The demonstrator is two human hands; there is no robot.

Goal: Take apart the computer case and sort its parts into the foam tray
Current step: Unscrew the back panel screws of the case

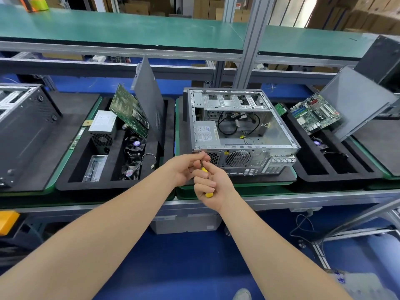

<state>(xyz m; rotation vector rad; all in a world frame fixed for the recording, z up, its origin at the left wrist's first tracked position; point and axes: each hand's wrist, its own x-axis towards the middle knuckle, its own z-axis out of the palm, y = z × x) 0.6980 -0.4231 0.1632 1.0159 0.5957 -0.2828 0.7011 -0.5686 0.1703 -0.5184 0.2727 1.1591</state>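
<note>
— What's gripped?
— The right hand [213, 187] curls round a yellow-handled screwdriver [208, 194]; the left hand [184, 167] pinches its thin shaft at the open bare-metal computer case [255, 131], centre frame.
— The tray?
— Black foam tray [97, 186], left of centre.

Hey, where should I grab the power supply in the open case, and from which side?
Come from above, through the open top of the computer case. The power supply lies flat, label up, in its near-left corner, left and near faces walled in. Its right face looks free: hook fingers there, minding the black cables beside it.
</note>
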